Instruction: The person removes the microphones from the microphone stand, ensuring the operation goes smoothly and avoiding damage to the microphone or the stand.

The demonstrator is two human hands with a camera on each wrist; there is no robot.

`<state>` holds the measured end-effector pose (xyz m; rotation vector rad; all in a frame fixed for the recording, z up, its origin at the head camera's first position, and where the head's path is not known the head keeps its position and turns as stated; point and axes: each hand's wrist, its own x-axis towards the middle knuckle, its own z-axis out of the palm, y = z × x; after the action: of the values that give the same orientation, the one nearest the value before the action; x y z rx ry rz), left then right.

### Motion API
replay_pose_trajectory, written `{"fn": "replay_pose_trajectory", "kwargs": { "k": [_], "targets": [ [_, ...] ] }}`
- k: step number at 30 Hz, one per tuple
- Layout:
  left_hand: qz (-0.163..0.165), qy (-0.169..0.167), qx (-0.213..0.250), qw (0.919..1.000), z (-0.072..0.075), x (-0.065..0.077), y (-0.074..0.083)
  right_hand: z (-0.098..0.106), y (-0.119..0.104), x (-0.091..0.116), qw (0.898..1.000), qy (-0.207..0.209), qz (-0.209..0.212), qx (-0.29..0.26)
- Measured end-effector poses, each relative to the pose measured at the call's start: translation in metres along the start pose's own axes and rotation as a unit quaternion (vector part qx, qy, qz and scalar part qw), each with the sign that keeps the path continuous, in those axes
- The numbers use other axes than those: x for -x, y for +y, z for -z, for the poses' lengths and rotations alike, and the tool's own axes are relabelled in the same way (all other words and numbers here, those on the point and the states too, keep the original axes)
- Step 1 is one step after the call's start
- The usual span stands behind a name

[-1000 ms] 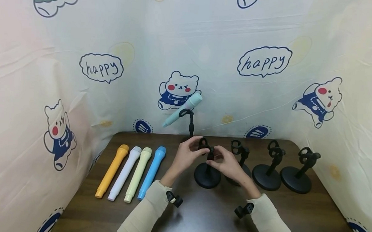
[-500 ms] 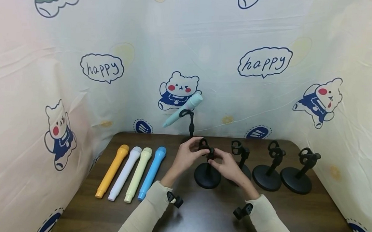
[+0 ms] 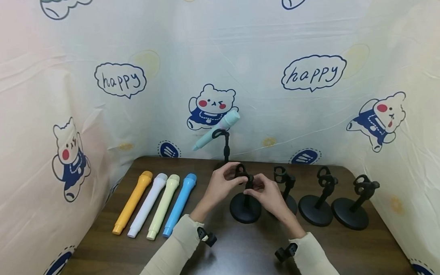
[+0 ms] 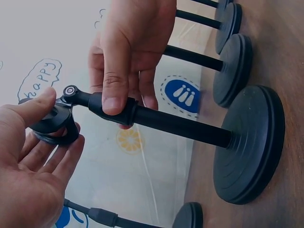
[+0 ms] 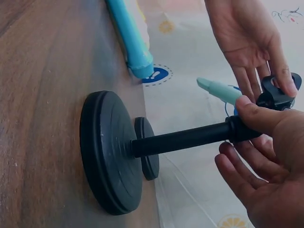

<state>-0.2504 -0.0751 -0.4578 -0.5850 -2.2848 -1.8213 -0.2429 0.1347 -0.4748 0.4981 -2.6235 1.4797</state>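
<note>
Curling at the frame's lower centre, the left hand is pinching the ring-shaped clip of a round-based black stand; the right hand, half-closed, is gripping its tubular collar.

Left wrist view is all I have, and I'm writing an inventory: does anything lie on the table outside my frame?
Observer: Yes, in the head view four microphones lie left of the held stand: orange microphone, white microphone, pale green microphone and blue microphone.
Operator: At my bottom edge a stand's top is cut off. Does it hold anything?
Observer: Yes, that rear stand holds a teal microphone, tilted.
Operator: And the farthest stand along my top edge, how does it end?
Observer: That rightmost stand has a black clip at its top.
</note>
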Motion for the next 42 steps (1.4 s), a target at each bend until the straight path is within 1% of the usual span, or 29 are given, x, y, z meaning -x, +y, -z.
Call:
{"fn": "replay_pose_trajectory", "kwargs": {
  "k": [2,7,9,12,17,20,27,33,37,42],
  "targets": [
    [0.001,0.001,-0.002,1.0,0.001,0.0,0.0,0.0,-0.001,0.0,1.0,-0.013,0.001,-0.002],
    [0.002,-0.002,-0.001,1.0,0.001,0.0,0.001,0.005,0.003,0.0,0.997,-0.051,0.035,-0.036],
    [0.003,-0.002,0.0,1.0,0.001,-0.001,0.001,0.006,0.005,0.0,0.997,-0.05,0.045,-0.042],
    [0.006,0.0,-0.001,1.0,0.001,0.0,0.003,0.005,0.006,-0.001,0.998,-0.024,0.048,-0.033],
    [0.006,0.003,-0.005,1.0,0.001,0.0,0.003,-0.004,0.002,-0.001,0.999,0.029,0.02,-0.009],
    [0.004,0.001,-0.007,1.0,0.001,0.001,0.003,-0.01,0.001,-0.001,0.999,0.048,0.012,-0.003],
    [0.003,0.003,-0.01,0.9999,0.001,0.001,0.003,-0.018,-0.003,-0.002,0.995,0.091,0.004,0.031],
    [0.006,0.001,-0.009,0.9999,0.001,0.001,0.003,-0.022,-0.005,-0.002,0.993,0.112,0.008,0.04],
    [0.002,-0.001,-0.008,1.0,0.001,0.001,0.003,-0.022,-0.004,0.0,0.993,0.113,0.009,0.04],
    [0.004,-0.013,-0.01,0.9999,-0.001,0.003,0.005,-0.018,-0.007,0.005,0.994,0.106,0.004,0.037]
  ]
}}
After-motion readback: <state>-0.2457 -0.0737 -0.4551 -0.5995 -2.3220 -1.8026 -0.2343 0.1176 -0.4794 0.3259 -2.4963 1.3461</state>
